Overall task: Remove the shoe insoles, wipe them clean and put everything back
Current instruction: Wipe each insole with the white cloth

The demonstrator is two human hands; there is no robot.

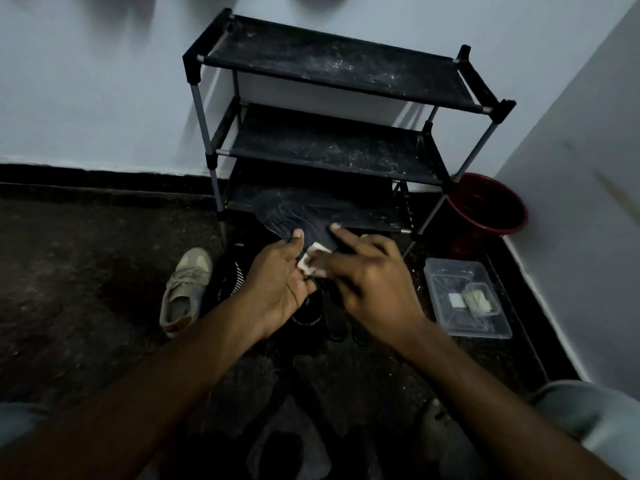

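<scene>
My left hand (277, 282) holds a dark ribbed insole (294, 216) from below, thumb on its top face, toe end pointing toward the rack. My right hand (367, 282) presses a small white wipe (311, 259) against the insole, index finger stretched forward. Under my hands lie black shoes (230, 275) with white stripes and lettering, and two dark insole-like pieces (337, 320) on the floor. A beige sneaker (185, 289) rests on the floor to the left.
A black three-tier shoe rack (332, 81) stands against the white wall ahead. A red bucket (488, 206) sits in the right corner. A clear plastic box (464, 296) holding white wipes is on the floor at right. The floor is dark.
</scene>
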